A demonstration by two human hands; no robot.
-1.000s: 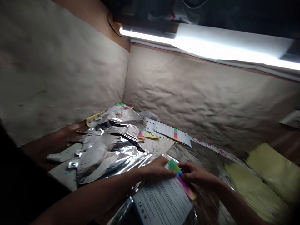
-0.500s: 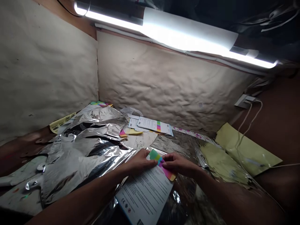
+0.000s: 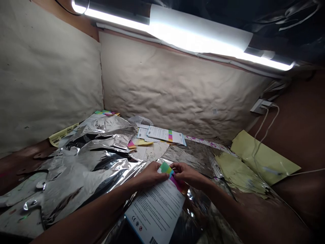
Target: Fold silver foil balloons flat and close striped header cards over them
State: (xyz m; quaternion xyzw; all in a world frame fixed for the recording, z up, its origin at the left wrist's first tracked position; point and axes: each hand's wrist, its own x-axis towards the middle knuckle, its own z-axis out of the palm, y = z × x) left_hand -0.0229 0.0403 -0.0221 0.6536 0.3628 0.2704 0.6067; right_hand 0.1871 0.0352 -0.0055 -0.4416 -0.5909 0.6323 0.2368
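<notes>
A flat white printed packet (image 3: 157,210) lies tilted in front of me, with lines of small text, symbols near its lower left corner and a light blue edge. Across its far end runs a band in green, yellow, blue, purple and orange. My left hand (image 3: 151,174) grips the far left corner, its thumb resting on the band. My right hand (image 3: 185,174) is closed at the band's right part, thumb and fingertips against the packet. Its fingers cover some of the purple and orange. Whether the far end is a folded flap, I cannot tell.
Several similar packets (image 3: 165,134) lie at the back of the table. Crumpled silver foil sheeting (image 3: 101,166) spreads on the left. Yellow sheets (image 3: 264,159) are at the right, below a wall socket (image 3: 261,106) with white cables. A bright tube light (image 3: 116,19) hangs overhead.
My right hand has shifted slightly left along the coloured band, covering more of its purple and orange end. My left hand keeps its grip. The whole view has moved slightly.
</notes>
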